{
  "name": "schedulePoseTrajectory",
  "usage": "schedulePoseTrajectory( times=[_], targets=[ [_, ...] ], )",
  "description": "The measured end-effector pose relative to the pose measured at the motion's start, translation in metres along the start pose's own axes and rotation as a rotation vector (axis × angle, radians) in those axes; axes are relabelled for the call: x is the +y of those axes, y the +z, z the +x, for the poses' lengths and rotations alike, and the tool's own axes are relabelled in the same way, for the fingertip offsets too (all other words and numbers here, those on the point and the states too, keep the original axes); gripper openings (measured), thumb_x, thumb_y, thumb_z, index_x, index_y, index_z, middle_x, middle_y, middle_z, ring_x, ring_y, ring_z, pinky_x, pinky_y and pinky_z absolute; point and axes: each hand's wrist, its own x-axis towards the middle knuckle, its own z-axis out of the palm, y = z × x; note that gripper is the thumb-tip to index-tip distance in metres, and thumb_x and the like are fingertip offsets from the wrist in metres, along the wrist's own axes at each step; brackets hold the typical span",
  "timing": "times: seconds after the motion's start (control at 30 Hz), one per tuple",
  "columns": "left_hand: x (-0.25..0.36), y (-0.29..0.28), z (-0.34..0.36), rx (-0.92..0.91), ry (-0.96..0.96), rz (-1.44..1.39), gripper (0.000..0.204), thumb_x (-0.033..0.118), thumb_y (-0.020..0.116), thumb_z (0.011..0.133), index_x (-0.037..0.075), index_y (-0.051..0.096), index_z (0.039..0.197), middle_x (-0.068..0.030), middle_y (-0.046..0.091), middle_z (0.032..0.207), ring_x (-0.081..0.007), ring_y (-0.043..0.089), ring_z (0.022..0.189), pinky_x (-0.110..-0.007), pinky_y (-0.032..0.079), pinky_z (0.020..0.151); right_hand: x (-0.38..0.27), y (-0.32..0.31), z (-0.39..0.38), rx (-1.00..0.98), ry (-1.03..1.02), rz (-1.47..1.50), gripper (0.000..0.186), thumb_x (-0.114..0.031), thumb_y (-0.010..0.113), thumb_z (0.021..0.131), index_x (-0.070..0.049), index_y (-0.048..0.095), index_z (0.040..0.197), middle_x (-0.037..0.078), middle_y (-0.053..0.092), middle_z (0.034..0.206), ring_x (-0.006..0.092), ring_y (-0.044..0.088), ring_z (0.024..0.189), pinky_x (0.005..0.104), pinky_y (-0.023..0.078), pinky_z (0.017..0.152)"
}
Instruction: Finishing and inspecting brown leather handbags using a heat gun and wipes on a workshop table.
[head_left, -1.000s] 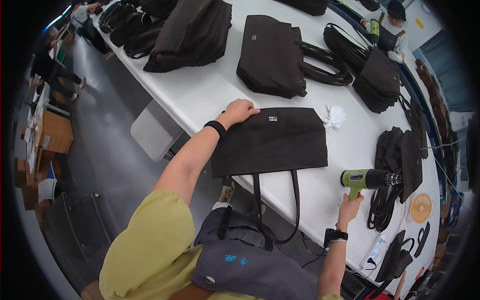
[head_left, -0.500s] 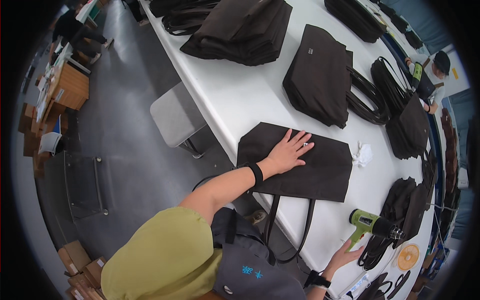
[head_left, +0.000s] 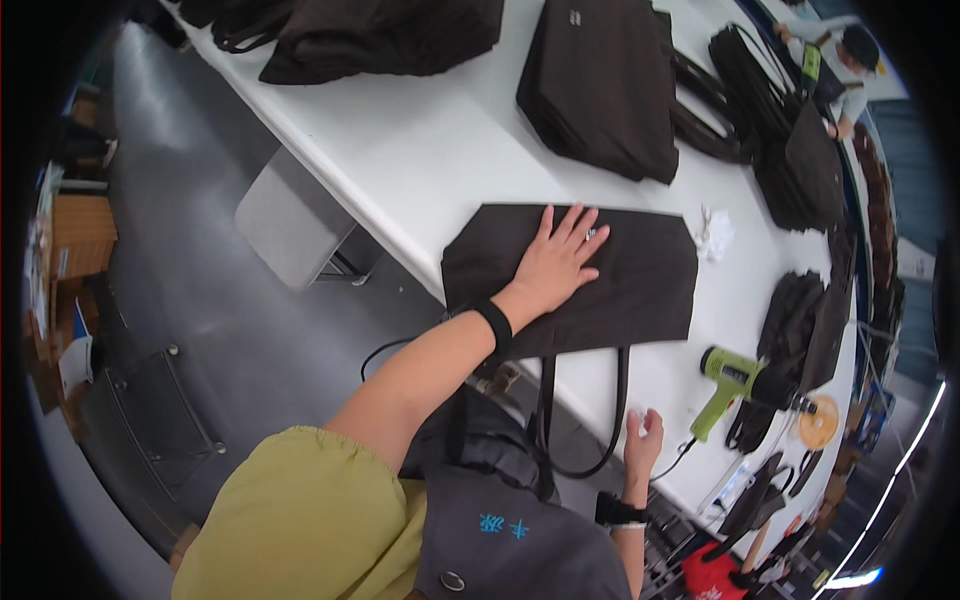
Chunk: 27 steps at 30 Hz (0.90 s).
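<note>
A dark brown tote bag (head_left: 630, 270) lies flat on the white table, its two handles hanging over the near edge. My left hand (head_left: 556, 262) rests spread on its upper side, left of the middle. My right hand (head_left: 643, 440) is raised beside the handles at the table's near edge, fingers apart and nothing in them. Right of that hand, a green heat gun (head_left: 735, 378) with a black nozzle lies on the table, nozzle to the right, its cord running toward the near edge.
Stacks of dark bags (head_left: 605, 95) stand along the far side and right of the white table (head_left: 400, 190). A crumpled white tissue (head_left: 714, 235) and an orange disc (head_left: 818, 424) lie at right. A grey stool (head_left: 290, 220) stands at left. Across the table works another person (head_left: 850, 75).
My right hand has let go of the heat gun's handle and moved left to beside the bag's handles. My left hand stays flat on the bag. The view has shifted.
</note>
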Motion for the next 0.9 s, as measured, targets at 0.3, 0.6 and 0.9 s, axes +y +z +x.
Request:
schedulePoseTrajectory(
  times=[0.3, 0.6, 0.9],
  targets=[
    [0.0, 0.0, 0.003, -0.048, 0.042, 0.02, 0.066, 0.05, 0.041, 0.094, 0.013, 0.028, 0.147, -0.0129, 0.02, 0.153, -0.0307, 0.013, 0.143, -0.056, 0.013, 0.112, 0.024, 0.034, -0.067, 0.03, 0.166, -0.07, 0.056, -0.039, 0.078, 0.074, 0.001, 0.048, 0.099, 0.015, 0.06, 0.085, 0.0276, 0.058, 0.079, 0.038, 0.047, 0.077],
    [-0.049, -0.069, 0.001, 0.081, 0.101, -0.066, 0.067, 0.052, 0.036, 0.096, 0.013, 0.021, 0.149, -0.0142, 0.019, 0.154, -0.0294, 0.014, 0.144, -0.056, 0.013, 0.113, 0.04, 0.038, -0.074, 0.019, 0.125, 0.182, 0.042, -0.025, 0.074, 0.081, -0.002, 0.045, 0.101, 0.008, 0.063, 0.076, 0.0172, 0.058, 0.068, 0.03, 0.048, 0.07],
    [-0.089, -0.034, -0.032, 0.147, -0.245, -0.13, 0.063, 0.043, 0.041, 0.097, 0.006, 0.025, 0.146, -0.0207, 0.026, 0.149, -0.0347, 0.021, 0.14, -0.055, 0.02, 0.111, 0.077, 0.056, -0.077, -0.06, 0.109, 0.404, 0.028, -0.007, 0.064, 0.084, 0.001, 0.047, 0.105, 0.009, 0.062, 0.078, 0.0151, 0.061, 0.068, 0.0287, 0.05, 0.064]
  ],
)
